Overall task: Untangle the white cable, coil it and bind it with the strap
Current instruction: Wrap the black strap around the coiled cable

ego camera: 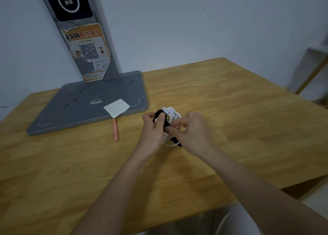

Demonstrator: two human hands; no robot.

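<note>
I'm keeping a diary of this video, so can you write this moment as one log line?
stage: binding | white cable: coiled | black strap: around coil | left hand: holds strap | right hand: pinches strap | place: wooden table

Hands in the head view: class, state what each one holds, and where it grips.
Left hand grips the white cable coil where the black strap wraps it; right hand pinches the strap lower down.

Left hand (154,128) and right hand (190,133) cover much of the white cable coil (171,112) and the black strap's (164,122) middle; grey stand (99,99) cropped at top edge; poster (87,51) small print illegible.
</note>
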